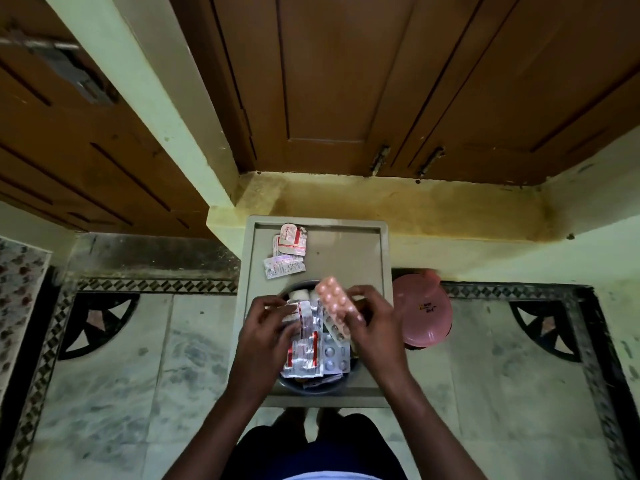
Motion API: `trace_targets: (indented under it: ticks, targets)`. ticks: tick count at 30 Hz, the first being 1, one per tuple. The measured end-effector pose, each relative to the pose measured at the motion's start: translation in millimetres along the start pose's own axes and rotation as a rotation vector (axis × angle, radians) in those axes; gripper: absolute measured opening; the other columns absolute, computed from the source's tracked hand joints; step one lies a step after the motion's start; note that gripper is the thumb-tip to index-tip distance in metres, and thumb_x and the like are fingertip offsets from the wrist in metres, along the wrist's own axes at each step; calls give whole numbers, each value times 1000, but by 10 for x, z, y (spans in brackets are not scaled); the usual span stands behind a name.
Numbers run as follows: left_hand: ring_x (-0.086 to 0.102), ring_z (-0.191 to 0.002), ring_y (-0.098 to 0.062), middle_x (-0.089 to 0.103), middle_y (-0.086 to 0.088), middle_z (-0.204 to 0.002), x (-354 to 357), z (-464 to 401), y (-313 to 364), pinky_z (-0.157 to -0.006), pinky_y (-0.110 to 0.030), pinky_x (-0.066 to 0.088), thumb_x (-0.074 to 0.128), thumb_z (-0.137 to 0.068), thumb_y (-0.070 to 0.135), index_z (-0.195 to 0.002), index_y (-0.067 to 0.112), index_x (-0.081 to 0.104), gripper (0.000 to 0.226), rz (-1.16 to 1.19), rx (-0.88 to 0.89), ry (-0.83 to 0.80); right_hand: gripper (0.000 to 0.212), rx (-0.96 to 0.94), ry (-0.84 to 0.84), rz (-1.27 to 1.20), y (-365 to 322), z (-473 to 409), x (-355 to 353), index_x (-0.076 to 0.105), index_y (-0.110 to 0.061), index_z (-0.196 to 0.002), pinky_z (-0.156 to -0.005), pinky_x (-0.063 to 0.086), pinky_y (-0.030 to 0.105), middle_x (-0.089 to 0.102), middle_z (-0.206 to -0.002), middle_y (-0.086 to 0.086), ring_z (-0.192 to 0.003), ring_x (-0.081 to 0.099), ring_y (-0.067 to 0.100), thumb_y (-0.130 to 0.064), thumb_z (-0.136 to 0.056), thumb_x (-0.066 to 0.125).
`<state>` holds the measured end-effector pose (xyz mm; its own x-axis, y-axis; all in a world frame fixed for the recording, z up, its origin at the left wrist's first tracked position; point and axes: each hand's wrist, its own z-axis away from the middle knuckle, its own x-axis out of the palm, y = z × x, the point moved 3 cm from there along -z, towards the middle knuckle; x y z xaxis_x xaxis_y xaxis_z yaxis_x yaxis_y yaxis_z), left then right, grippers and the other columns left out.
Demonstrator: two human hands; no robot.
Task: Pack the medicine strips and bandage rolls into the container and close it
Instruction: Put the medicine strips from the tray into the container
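Packing is under way: a pink blister strip of round tablets (335,304) is held tilted over the round dark container (298,388), pinched at its near end by the right hand (372,320). The left hand (265,327) is closed on a silver foil strip with red print (304,315), which is being pressed in among the strips already standing in the container. More crinkled silver and red-printed foil strips (304,358) are crowded there, and white bandage rolls (299,294) are just visible at the far rim.

The container stands at the near end of a grey rectangular plastic tray-like top (346,251) with a raised lip. At its far left, well apart from the container, three white and red paper-backed strips (287,251) are left unpacked. A round pink plastic lid (427,310) is seen to the right, off the grey top, on the marble floor (138,375).

The pink strip is judged next to be slid in edgewise, since little room is left. The far strips must then be fetched and the lid brought across from the right. Stiff foil edges are likely to spring up and hinder closing, so flattening may be needed.
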<state>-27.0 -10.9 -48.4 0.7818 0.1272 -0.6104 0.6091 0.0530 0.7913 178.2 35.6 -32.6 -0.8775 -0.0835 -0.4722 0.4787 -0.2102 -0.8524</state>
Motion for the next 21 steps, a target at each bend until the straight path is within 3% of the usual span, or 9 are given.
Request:
trace_targets:
  ticks: [2,4,7,10,12,16,18,21]
  targets:
    - [57,-113,-5,53,-4,-130,73,64,-62,-97,-13,45,72,-92,4,-122,10,70,31,-119,34,-37,36,-78,-22,141,82,78,88,69,-28,-117,-66,51,24,71,-94,-3,-82,68,12,-7,-88,66]
    - [56,-122,-21,52,-6,-138,124,98,-132,-103,-31,48,68,-96,10,-129,11,67,34,-230,51,-47,42,-108,-20,275,111,127,139,69,-24,-126,-65,46,23,62,-93,1,-77,62,18,-6,-89,65]
    - [54,-126,-32,58,-9,-140,174,102,-125,-103,-41,44,62,-98,28,-129,16,68,34,-455,151,-75,44,-161,-29,507,125,181,175,65,-24,-132,-60,51,33,57,-97,8,-73,63,29,-13,-90,64]
    - [50,-139,-31,58,-7,-146,218,132,-117,-104,-44,43,45,-102,37,-136,17,63,43,-582,180,-141,38,-212,-39,728,181,192,201,68,-19,-123,-58,52,36,55,-99,8,-81,60,29,-26,-86,70]
    - [41,-149,-28,48,-9,-158,266,183,-156,-112,-46,39,38,-104,37,-147,15,53,51,-627,198,-199,40,-262,-18,819,227,197,227,69,-14,-117,-63,53,38,56,-103,9,-88,57,30,-27,-80,76]
    - [20,-159,-24,18,-5,-172,379,348,-193,-124,-48,18,33,-104,42,-163,16,23,66,-684,185,-305,67,-479,-35,813,271,233,329,58,-12,-140,-80,51,38,61,-133,11,-115,58,31,-5,-76,75]
    - [21,-159,-23,19,-6,-172,404,372,-183,-124,-50,16,34,-102,46,-163,14,21,71,-721,154,-330,68,-499,-99,819,305,232,372,53,-16,-146,-88,49,38,57,-145,7,-128,54,27,-10,-82,71]
    - [24,-158,-26,22,-9,-171,436,332,-168,-124,-55,19,35,-99,49,-162,12,26,73,-778,139,-356,62,-423,-135,850,381,203,400,58,-13,-142,-90,47,37,60,-143,6,-124,58,27,-16,-82,72]
